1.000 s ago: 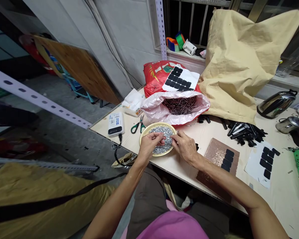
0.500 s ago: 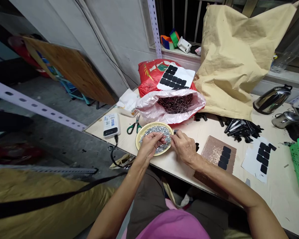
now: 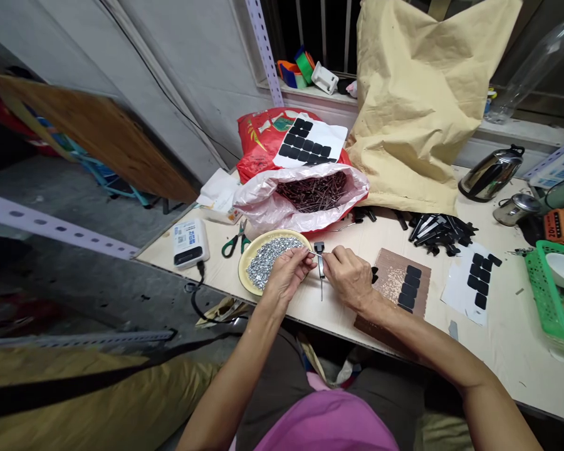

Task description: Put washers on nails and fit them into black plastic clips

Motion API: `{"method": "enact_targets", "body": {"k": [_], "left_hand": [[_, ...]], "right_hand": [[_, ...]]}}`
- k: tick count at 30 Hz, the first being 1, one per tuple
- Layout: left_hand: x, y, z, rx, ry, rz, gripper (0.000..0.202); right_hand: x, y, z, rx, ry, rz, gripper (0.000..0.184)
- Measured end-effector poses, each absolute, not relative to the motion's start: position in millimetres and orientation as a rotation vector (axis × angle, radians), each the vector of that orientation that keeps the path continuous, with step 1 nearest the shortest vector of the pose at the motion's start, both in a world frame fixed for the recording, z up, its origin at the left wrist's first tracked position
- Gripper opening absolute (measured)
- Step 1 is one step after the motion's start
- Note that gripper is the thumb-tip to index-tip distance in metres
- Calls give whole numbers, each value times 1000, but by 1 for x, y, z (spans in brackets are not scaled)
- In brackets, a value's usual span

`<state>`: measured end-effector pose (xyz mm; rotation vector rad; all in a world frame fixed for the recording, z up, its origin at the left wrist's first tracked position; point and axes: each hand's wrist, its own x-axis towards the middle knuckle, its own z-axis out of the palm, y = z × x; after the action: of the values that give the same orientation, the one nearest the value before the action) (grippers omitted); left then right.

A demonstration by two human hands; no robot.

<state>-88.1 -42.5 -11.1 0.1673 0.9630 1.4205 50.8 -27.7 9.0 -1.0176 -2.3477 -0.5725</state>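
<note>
Thin rod [image 3: 315, 253] bridges the gap between fingertips: left hand [image 3: 287, 274] pinches one end, right hand [image 3: 348, 277] fingers closed on the other. Bowl [image 3: 242, 270] beside left hand.

Tabletop [image 3: 507, 357] count: 1 yellow bowl [image 3: 243, 270], 1 pair of scissors [image 3: 239, 236], 1 white device [image 3: 191, 241], 1 red sack [image 3: 258, 128], 1 tan sack [image 3: 418, 106], 1 kettle [image 3: 491, 174], 1 metal mug [image 3: 514, 212], 1 green basket [image 3: 538, 288], 1 brown board [image 3: 388, 262]. White sheets [image 3: 455, 288] with black pads [image 3: 494, 260]: 2. 1 left hand [image 3: 287, 274], 1 right hand [image 3: 348, 275], 1 thin rod [image 3: 315, 254]; metal bits [image 3: 262, 262] and dark pins [image 3: 314, 191] too many to count.
</note>
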Motion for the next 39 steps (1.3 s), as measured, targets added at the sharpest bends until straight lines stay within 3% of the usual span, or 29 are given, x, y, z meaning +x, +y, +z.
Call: {"method": "enact_targets", "body": {"k": [11,16,25,31,39], "left_hand": [[-51,-40,-9,228,967,1322,22],[-41,-38,3,157,947,1175,10],[-25,-38,8,-46,791,1007,25],[-16,-41,4,161,853,1079,11],[7,-56,5,548,1033,1359,38]], "right_hand": [[91,-32,13,-1032,-2307,-627,23],[106,-32,15,-1004,-2332,-616,22],[130,-36,20,-966,-2330,-584,21],[142,-42,24,-981,-2389,-622,25],[149,-48,25,-1152,-2363,-455,29]]}}
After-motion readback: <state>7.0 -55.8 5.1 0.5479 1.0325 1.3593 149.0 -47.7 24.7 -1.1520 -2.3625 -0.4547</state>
